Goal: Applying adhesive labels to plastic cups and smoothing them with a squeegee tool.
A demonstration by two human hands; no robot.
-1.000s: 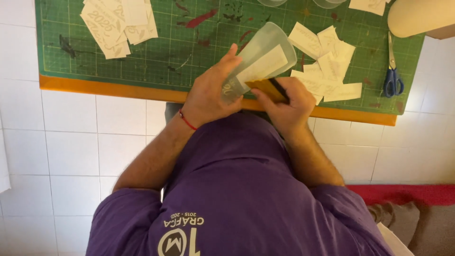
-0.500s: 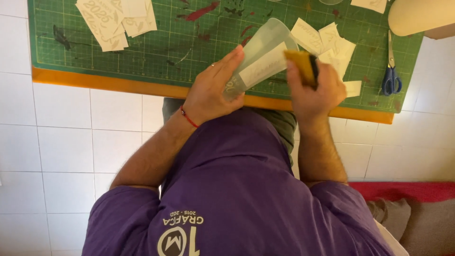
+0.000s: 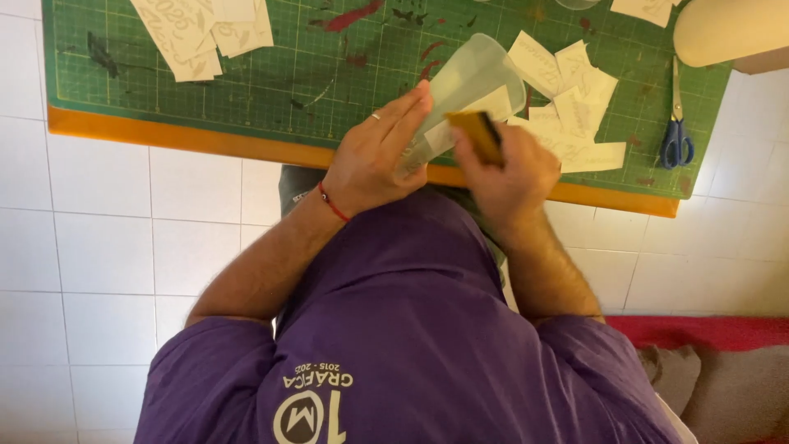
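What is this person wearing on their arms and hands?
Both arms are bare below short purple sleeves. The left hand has a ring on one finger and a thin red cord bracelet at the wrist. The right hand wears nothing visible.

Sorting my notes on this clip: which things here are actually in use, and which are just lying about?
In use:
left hand gripping the translucent plastic cup
right hand pressing a yellow squeegee on it

Lying about:
blue-handled scissors
white paper cutouts
green cutting mat
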